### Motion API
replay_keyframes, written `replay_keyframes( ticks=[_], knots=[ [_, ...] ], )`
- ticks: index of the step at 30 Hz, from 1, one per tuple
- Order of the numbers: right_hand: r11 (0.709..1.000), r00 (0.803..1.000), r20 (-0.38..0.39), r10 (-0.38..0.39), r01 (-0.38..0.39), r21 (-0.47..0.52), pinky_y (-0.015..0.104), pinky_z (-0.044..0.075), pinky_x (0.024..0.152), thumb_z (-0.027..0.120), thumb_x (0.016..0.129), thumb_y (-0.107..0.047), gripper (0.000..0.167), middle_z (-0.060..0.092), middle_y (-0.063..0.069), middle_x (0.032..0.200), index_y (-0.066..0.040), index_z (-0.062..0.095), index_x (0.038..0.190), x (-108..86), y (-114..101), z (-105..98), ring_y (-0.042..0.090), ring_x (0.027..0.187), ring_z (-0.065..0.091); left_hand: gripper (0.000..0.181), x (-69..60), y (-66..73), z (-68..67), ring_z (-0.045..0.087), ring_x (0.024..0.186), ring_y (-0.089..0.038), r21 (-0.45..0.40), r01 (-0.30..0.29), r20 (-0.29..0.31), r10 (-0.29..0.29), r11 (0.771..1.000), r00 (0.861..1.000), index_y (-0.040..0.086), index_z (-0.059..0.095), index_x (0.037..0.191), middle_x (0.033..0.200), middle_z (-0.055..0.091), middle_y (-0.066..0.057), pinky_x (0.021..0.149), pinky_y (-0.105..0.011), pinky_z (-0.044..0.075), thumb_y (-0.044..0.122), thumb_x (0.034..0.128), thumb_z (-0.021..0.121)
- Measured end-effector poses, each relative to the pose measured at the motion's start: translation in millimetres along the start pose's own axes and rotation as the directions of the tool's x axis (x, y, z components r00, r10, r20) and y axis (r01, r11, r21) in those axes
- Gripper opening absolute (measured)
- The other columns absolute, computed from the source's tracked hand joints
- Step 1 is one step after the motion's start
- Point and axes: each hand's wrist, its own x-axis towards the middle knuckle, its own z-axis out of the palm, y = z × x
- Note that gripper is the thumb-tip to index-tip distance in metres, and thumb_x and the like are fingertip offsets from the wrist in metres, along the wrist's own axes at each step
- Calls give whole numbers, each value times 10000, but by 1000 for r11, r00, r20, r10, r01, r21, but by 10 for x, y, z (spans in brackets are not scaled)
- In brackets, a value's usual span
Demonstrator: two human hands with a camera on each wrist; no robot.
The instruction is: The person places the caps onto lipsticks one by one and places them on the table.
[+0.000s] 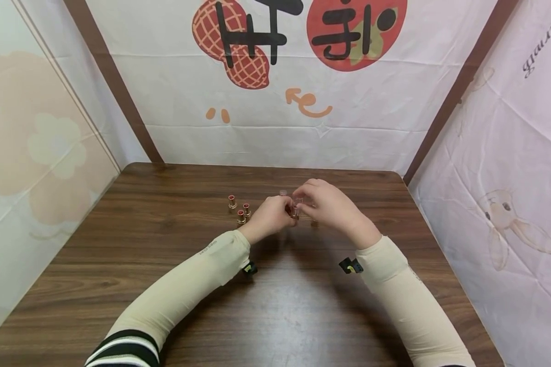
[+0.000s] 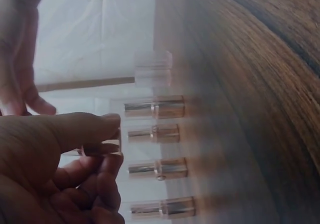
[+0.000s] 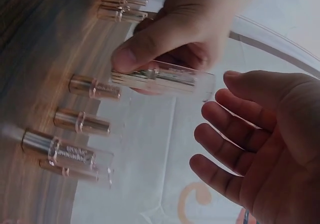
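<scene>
My left hand (image 1: 270, 216) pinches a gold lipstick tube (image 3: 155, 78) near its base, between thumb and fingers. A clear cap (image 3: 202, 84) covers its far end. Close to that cap, my right hand (image 3: 280, 119) has its fingers loosely bent and apart, with nothing between them. In the head view the right hand (image 1: 330, 204) hovers just right of the left one and partly hides the tube. Uncapped lipsticks (image 1: 241, 218) with red tips stand to the left of the left hand. The left wrist view has several gold tubes (image 2: 157, 168) standing beyond the left hand.
Another gold lipstick with a clear cap (image 3: 75, 154) stands among several tubes (image 3: 81, 120) in the right wrist view. Clear caps (image 2: 152, 68) stand near the tubes. The brown wooden table (image 1: 275, 306) meets a printed white cloth (image 1: 275, 145) at the back.
</scene>
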Motion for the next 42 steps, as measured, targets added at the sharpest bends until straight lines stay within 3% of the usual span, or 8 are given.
replay_keyframes(
  ticks=[10,21,42],
  knots=[
    [998,997,-55,52,-51,26,409,521,931,677,992,-205,224,669,28,1184,-112,709,1194,-154,162,-143,241,1090,642,214,139,-85,190,648,768,-131,-6,51,-12,-51,999,999,173,660,888,831,689,60,747,-355,539,217,836,862],
    [997,994,-75,79,-78,10,420,511,965,683,997,-228,197,667,14,1155,-107,723,1147,-249,256,-196,211,1112,627,256,279,-160,385,635,775,-154,-2,75,-14,-75,997,997,147,658,877,816,683,32,762,-353,519,220,800,891],
    [995,991,-89,102,-103,0,422,504,986,683,996,-233,204,667,15,1170,-117,728,1157,-351,326,-195,208,1127,622,263,372,-222,514,627,761,-169,30,108,-2,-108,994,994,149,651,853,796,671,23,746,-369,521,195,777,899]
  ],
)
